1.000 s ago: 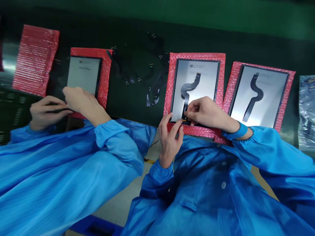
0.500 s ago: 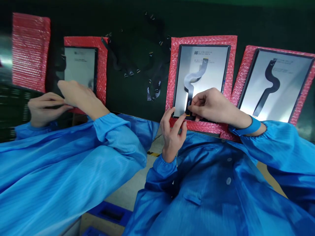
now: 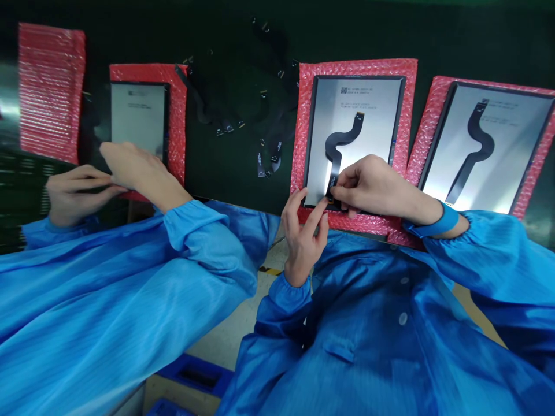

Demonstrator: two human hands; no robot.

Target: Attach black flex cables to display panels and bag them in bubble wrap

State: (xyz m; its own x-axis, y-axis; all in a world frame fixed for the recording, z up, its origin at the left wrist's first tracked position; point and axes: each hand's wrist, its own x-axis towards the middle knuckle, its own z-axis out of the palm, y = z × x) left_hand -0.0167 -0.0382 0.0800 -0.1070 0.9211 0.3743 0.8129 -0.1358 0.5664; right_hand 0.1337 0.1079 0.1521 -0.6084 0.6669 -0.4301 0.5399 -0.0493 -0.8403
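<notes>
1 black flex cable (image 3: 335, 159) lies in an S-curve on the silver back of a display panel (image 3: 377, 138). The right hand (image 3: 373, 186) pinches the cable's near end between thumb and fingers; the left hand (image 3: 301, 237), fingers spread, touches the panel's near edge. Beneath lies a red bubble-wrap pouch (image 3: 304, 115). Rightward, a 2nd panel (image 3: 514, 138) bears 1 similar cable (image 3: 487, 147). Leftward are loose flex cables (image 3: 261, 167) and a co-worker's 2 hands (image 3: 141, 170).

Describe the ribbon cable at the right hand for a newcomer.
On the dark table, find the middle panel of three lying on red bubble wrap. On its silver face lies a black, S-bent ribbon cable. Unlike the cable on the rightmost panel, it touches the wearer's right hand.
</notes>
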